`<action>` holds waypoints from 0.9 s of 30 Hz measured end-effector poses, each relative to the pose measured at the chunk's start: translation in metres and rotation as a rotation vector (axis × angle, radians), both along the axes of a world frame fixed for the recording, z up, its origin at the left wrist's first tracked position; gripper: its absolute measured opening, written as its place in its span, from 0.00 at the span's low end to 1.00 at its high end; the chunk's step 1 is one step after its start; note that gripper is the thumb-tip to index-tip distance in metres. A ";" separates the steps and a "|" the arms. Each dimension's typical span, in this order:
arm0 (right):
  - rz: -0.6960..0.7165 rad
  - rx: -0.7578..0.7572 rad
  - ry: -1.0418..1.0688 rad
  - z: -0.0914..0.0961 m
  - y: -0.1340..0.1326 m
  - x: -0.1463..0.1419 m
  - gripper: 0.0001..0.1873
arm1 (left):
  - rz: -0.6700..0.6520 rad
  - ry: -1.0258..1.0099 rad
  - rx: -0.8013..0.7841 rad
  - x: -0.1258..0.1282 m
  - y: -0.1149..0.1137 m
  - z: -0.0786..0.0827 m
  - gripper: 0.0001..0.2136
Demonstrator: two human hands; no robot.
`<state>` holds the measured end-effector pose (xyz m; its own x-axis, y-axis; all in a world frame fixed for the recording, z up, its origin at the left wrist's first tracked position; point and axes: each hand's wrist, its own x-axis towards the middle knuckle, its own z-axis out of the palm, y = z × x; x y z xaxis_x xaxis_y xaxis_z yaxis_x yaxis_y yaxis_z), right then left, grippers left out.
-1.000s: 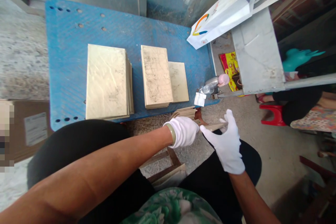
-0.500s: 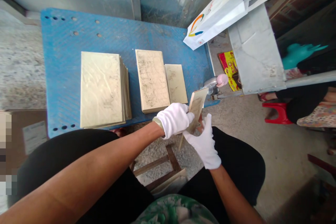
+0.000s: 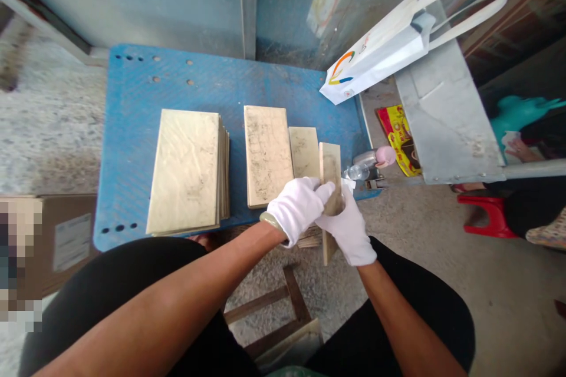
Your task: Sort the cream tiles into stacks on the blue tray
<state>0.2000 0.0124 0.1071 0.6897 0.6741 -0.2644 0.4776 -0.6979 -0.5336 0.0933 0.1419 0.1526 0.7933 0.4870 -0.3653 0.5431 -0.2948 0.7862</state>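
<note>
A flat, narrow cream board (image 3: 329,168) with dark smudges is tilted up between my hands, just off the table's front edge. My left hand (image 3: 297,207), in a white glove, grips its left side with the thumb across the face. Gloved in white too, my right hand (image 3: 349,228) is wrapped round the right side, its fingers partly hidden behind the board. Left of my hands lie a large stack of pale boards (image 3: 183,171), a smaller stack of smudged boards (image 3: 268,156) and a narrow board (image 3: 304,150) beside it.
The stacks stand on a blue plastic table (image 3: 128,94) with holes. At its right end are a white paper bag (image 3: 375,59), a bottle with a pink cap (image 3: 384,156) and a yellow-red packet (image 3: 400,138). A cardboard box (image 3: 66,235) stands left; a red stool (image 3: 489,215) stands right, near another person.
The board has turned to stand straighter in my hands. My right fingers, spread before, have closed in around it. The whole view has shifted a little; the stacks look unchanged.
</note>
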 end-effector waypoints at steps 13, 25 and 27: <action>-0.049 -0.234 -0.135 -0.051 0.110 0.046 0.52 | -0.194 0.335 0.087 -0.012 -0.005 0.021 0.19; -0.150 -0.403 -0.254 -0.098 0.152 0.024 0.61 | -0.344 0.391 0.220 -0.020 -0.012 0.003 0.18; -0.156 -0.404 -0.257 -0.101 0.154 0.023 0.59 | -0.354 0.392 0.202 -0.019 -0.012 0.002 0.18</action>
<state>0.2229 0.1663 0.0058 0.8513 0.4365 -0.2910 0.4314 -0.8981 -0.0851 0.0744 0.1297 0.1543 0.7448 0.3068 -0.5926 0.6236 -0.6362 0.4543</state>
